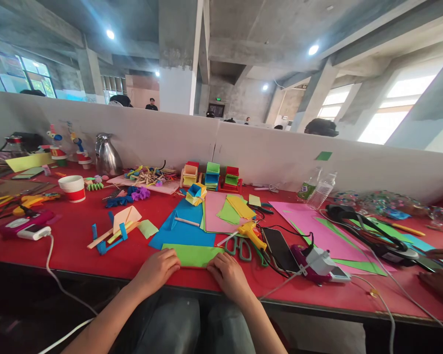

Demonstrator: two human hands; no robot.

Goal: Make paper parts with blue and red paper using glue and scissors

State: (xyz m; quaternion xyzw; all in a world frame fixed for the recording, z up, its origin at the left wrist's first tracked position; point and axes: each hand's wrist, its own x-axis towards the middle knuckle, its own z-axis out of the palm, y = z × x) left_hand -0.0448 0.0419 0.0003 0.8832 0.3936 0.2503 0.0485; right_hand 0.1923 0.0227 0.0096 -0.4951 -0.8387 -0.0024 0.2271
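A folded-looking strip of green paper (194, 255) lies near the table's front edge, partly over a blue sheet (192, 231). My left hand (158, 269) grips its left end with the fingers closed. At the right end, my right hand (229, 276) is closed on the paper too; both thumbs are mostly hidden. Just right of the strip lie scissors (239, 247) and a yellow glue gun (251, 235). On the blue sheet rests a thin wooden stick (187, 221). A small structure of craft sticks and blue paper (109, 236) stands to the left.
Folded paper boxes (212, 175) stand at the back. A phone (280, 250) and a purple power strip (313, 265) with cables lie to the right. A paper cup (73, 188) and steel jug (108, 156) stand left. Another person's hands (441, 275) are at the far right.
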